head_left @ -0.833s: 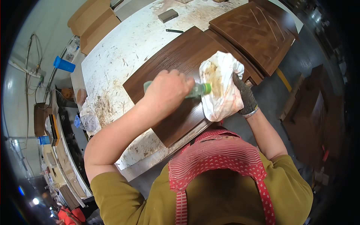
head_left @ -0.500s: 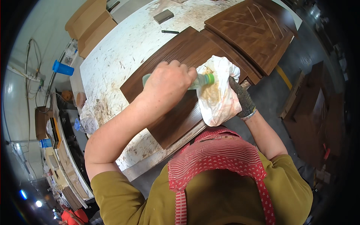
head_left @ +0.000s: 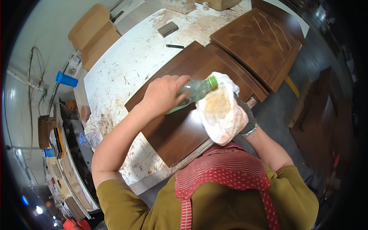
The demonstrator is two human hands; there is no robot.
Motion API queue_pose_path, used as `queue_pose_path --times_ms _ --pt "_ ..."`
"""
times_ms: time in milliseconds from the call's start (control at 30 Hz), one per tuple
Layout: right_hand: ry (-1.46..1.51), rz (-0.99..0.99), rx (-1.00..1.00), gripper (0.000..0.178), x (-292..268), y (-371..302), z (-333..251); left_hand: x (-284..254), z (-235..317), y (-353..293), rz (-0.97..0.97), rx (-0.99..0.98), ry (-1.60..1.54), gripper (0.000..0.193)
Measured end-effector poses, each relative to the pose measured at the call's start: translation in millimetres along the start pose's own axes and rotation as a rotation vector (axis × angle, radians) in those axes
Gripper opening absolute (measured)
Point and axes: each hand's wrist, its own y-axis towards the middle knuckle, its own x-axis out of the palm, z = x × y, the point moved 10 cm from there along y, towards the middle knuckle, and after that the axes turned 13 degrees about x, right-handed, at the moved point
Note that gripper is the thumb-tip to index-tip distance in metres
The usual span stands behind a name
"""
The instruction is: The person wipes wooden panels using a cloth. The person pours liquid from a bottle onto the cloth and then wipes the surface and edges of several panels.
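Bottle [head_left: 191, 94], clear with a green cap, now tipped further than a moment ago onto the stained white rag [head_left: 222, 113], is gripped by the left hand [head_left: 163, 94], the rag bunched in the gloved right hand [head_left: 245, 119] over the dark wood panel [head_left: 180, 130] at the bench's [head_left: 126, 65] near edge, suggesting wetting of the rag.
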Motion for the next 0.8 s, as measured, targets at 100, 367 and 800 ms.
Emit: queue_pose_path --times_ms 100,367,800 --pt "-0.097 -0.157 -0.143 0.058 41 -23 -25 21 -66 -1 -0.066 -0.371 -0.548 0.046" --pt "0.057 0.053 -0.270 0.051 -11 -69 -67 39 -288 -3 0.545 -0.670 -0.525 0.049" --pt "-1.657 0.853 -0.515 0.036 106 -21 -186 96 -286 -85 0.495 -0.733 -0.444 0.073"
